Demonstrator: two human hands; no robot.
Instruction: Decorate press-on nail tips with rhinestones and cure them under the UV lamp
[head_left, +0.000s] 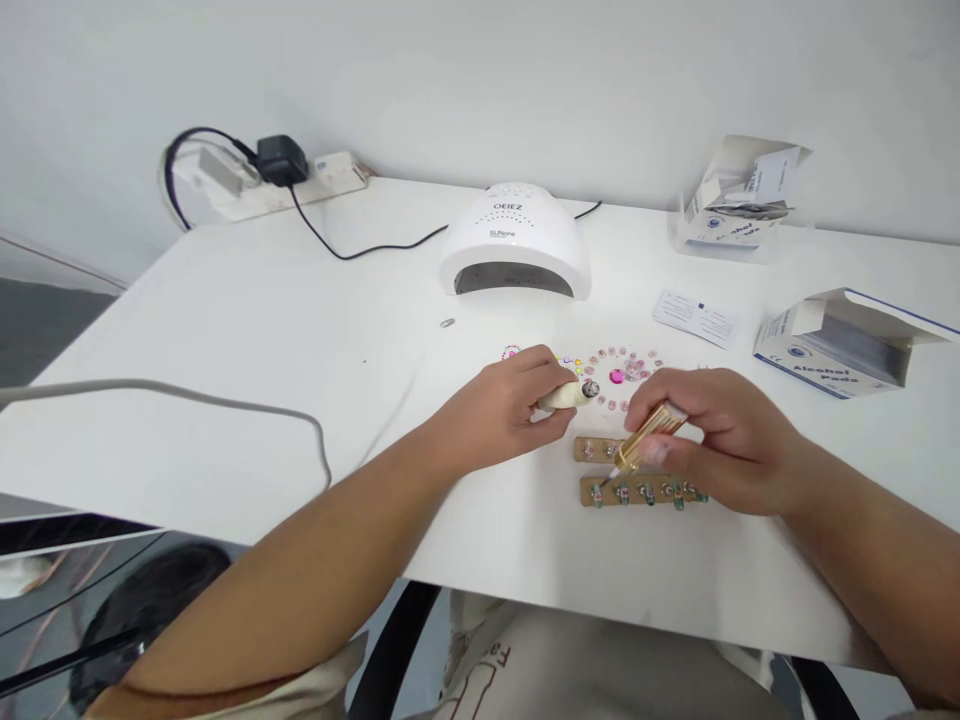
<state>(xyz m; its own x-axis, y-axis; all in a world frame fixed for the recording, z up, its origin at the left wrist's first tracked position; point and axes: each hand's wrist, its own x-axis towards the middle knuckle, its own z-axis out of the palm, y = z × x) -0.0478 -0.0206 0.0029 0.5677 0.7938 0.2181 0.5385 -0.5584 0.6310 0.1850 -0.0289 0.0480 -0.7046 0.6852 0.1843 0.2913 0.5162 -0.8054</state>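
Observation:
My left hand (504, 408) is closed around a small cream nail-polish bottle (568, 396), its open neck pointing right. My right hand (721, 435) grips a gold brush cap (649, 437), and its thin brush tip touches a green false nail on the nearer wooden strip (643, 490). That strip carries several green nails. A second strip (596, 449) with pale nails lies just behind it, partly hidden by my right hand. A round clear wheel of pink gems (619, 373) lies beyond both hands.
A white UV nail lamp (514, 243) stands at mid-back, with its cable running to a power strip (277, 180) at back left. Two open alcohol-pad boxes (844, 345) (739, 200) and a leaflet (695, 318) lie right. A grey cable (225, 405) crosses the left. The table edge (600, 615) is near my lap.

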